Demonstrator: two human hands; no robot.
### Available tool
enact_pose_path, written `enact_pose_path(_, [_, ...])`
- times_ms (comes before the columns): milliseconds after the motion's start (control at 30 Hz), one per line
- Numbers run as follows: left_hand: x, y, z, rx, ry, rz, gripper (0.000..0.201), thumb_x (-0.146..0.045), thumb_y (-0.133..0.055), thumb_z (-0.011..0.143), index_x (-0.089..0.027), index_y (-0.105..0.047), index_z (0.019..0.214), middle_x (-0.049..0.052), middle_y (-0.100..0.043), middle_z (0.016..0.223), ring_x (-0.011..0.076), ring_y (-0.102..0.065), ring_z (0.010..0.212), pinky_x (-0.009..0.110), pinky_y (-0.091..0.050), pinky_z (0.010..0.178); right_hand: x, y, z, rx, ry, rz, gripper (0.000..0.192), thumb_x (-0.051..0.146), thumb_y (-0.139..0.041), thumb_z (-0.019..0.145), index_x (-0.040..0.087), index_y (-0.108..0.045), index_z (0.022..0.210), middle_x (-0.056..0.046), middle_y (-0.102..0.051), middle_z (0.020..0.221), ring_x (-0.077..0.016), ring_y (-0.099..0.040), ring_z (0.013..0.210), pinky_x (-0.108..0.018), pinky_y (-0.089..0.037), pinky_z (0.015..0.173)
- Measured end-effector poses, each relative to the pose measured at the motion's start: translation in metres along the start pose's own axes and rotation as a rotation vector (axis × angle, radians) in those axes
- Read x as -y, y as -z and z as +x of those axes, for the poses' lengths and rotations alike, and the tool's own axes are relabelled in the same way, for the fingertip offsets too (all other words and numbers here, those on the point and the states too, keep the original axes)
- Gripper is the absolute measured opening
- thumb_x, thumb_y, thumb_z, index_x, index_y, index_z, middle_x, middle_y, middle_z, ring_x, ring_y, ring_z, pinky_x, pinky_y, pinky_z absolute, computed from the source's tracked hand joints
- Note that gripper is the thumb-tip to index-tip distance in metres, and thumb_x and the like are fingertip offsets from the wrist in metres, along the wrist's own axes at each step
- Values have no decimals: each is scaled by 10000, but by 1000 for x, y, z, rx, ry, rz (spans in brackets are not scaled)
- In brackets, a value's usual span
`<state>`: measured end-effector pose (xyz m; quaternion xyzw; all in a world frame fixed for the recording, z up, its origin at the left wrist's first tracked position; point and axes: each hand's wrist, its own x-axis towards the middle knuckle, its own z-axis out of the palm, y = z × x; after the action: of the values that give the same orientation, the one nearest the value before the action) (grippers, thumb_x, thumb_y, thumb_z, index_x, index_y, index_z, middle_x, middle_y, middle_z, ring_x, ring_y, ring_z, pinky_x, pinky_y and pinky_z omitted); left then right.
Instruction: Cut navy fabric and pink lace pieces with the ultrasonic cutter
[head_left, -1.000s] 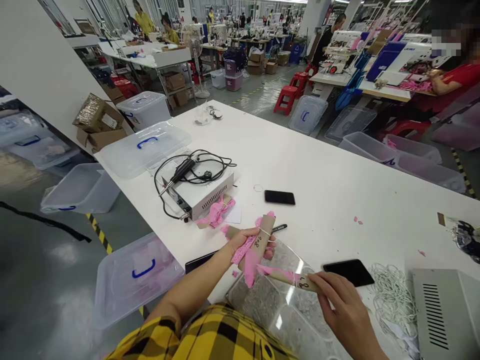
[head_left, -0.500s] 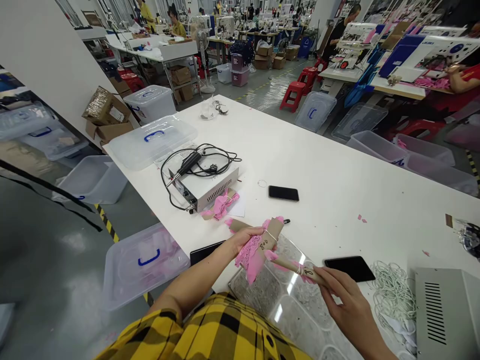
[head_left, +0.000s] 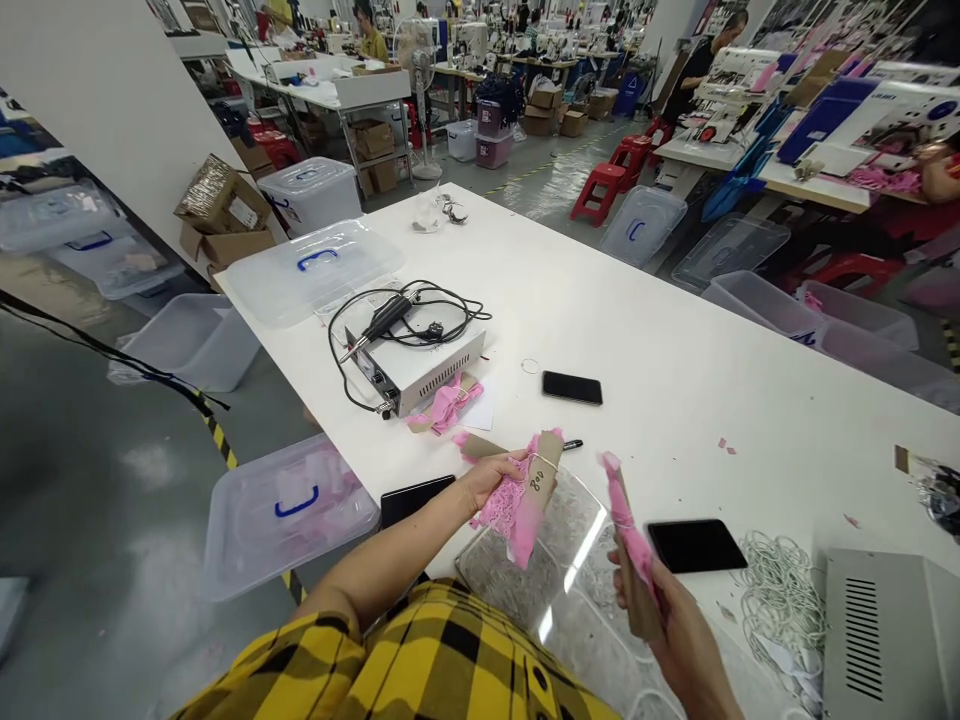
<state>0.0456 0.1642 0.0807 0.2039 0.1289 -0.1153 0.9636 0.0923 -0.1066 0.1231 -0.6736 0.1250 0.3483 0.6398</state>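
In my left hand [head_left: 491, 478] is a bundle of pink lace fabric [head_left: 514, 505] wrapped on brown cardboard marked "800" and bound with a pale band. My right hand [head_left: 679, 620] grips a second pink fabric bundle [head_left: 634, 545] on cardboard, turned nearly upright, to the right of the first. Both are above a clear plastic box lid [head_left: 574, 610] at the table's near edge. Just beyond my left hand lies another cardboard piece with pink cloth [head_left: 480, 447], and a further pink bundle [head_left: 448, 403] rests beside the grey electrical unit.
The grey unit [head_left: 420, 370] carries a coiled black cable and a handpiece. One phone [head_left: 571, 387] lies mid-table, another [head_left: 697, 545] near my right hand. Pale elastic bands [head_left: 784, 595] pile beside a grey metal box [head_left: 866, 620]. A lidded plastic bin [head_left: 292, 510] stands on the floor at left.
My right hand has swung its bundle away from the left one, turning it from lying sideways to nearly upright. The left hand's bundle is tilted slightly differently. The view has shifted a little.
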Motion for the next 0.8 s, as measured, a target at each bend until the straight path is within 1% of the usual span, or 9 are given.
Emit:
enact_pose_path(67, [5,-5,4,-7,-40,-7,621,-54,-580,600,-114,-566,1218,132,-711,1018,285,-682,982,412,-480,904,-2,-24,-2,26,16,56,614,651,-718,623,184,-677,1019,-54,-684,874,-148,-564,616,-271,-496,509])
enact_pose_path(167, [10,-10,10,-25,-80,6,648,-42,-565,565,-133,-580,1206,106,-711,1007,264,-685,958,373,-495,873,-6,-58,2,16,51,55,615,484,-841,550,202,-641,1058,-26,-681,919,-100,-513,554,-238,-453,472])
enact_pose_path(300, [7,-17,12,-38,-111,46,769,11,-526,467,-168,-595,1212,58,-711,1033,212,-681,948,290,-499,852,-10,-85,12,17,50,56,571,406,-887,483,162,-638,935,46,-577,607,-88,-445,458,-229,-397,426])
enact_pose_path(367, [3,-19,8,-39,-112,70,770,0,-531,459,-174,-599,1207,58,-704,1072,210,-672,982,286,-501,861,-11,-89,14,20,45,74,553,408,-893,462,155,-633,880,62,-536,553,-84,-429,442,-223,-381,416])
enact_pose_path(433, [1,-20,4,-50,-103,99,675,-49,-578,524,-171,-606,1188,68,-702,1075,212,-672,982,303,-507,872,-11,-90,14,26,39,95,547,397,-898,453,156,-636,868,66,-535,547,-76,-419,435,-214,-368,409])
enact_pose_path(533, [5,-19,1,-91,-71,173,420,-184,-649,671,-128,-633,1086,105,-711,976,225,-692,891,358,-521,865,-8,-88,10,71,18,139,541,395,-892,499,163,-658,929,42,-584,605,-88,-467,481,-216,-415,451])
enact_pose_path(633, [8,-16,3,-162,-49,294,269,-203,-663,705,-82,-640,945,135,-708,866,240,-698,809,391,-537,835,-3,-83,8,166,-36,201,556,478,-829,611,174,-667,1047,5,-627,680,-111,-525,556,-231,-467,517])
enact_pose_path(700, [-1,-11,6,-230,-65,397,231,-180,-634,735,-79,-633,943,134,-705,872,231,-695,817,380,-543,833,1,-77,8,231,-79,242,577,542,-767,664,182,-661,1101,-8,-631,698,-108,-511,548,-229,-456,502])
enact_pose_path(800, [-34,0,11,-356,-122,592,217,-181,-581,838,-101,-611,1037,106,-693,955,186,-682,858,340,-543,842,5,-67,10,307,-132,284,583,576,-702,689,170,-671,1106,-24,-629,725,-72,-406,462,-205,-368,408])
